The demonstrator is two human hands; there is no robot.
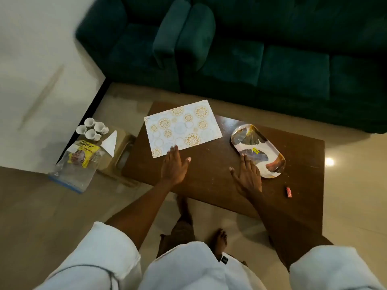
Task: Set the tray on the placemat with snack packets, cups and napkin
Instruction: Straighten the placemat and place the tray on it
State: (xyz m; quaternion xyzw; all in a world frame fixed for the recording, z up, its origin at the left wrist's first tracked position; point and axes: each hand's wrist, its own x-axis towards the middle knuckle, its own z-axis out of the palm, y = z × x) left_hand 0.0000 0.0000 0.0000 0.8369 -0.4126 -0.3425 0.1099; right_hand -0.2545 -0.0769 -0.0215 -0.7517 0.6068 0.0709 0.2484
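Note:
A white placemat (182,128) with gold flower medallions lies flat on the dark wooden table (211,181). An oval tray (259,149) with a leaf pattern sits to its right on the table. My left hand (174,164) is flat, fingertips touching the placemat's near edge. My right hand (248,175) is spread open, its fingers at the tray's near-left rim. On a low stand to the left are several white cups (92,129), a folded white napkin (110,144) and a yellow snack packet (84,153).
A dark green sofa (251,49) stands behind the table. A clear plastic bag (71,174) lies under the snack packet at the left. A small red item (289,191) lies near the table's right edge. My bare feet are on the tiled floor below.

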